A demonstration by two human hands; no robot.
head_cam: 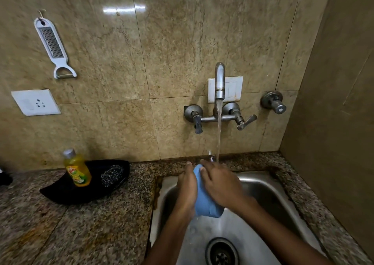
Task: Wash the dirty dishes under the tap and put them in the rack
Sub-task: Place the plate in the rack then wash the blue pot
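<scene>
A blue cup is held on its side over the steel sink, between both hands. My left hand holds its left side, fingers straight along it. My right hand lies across the top of the cup, fingers wrapped over its far end. Water runs from the wall tap in a thin stream and lands at my right fingertips. The cup's base faces me; its mouth is hidden. No rack is in view.
On the granite counter to the left lies a black tray with a yellow dish soap bottle and a steel scrubber. A grater hangs on the wall. The sink drain is near me.
</scene>
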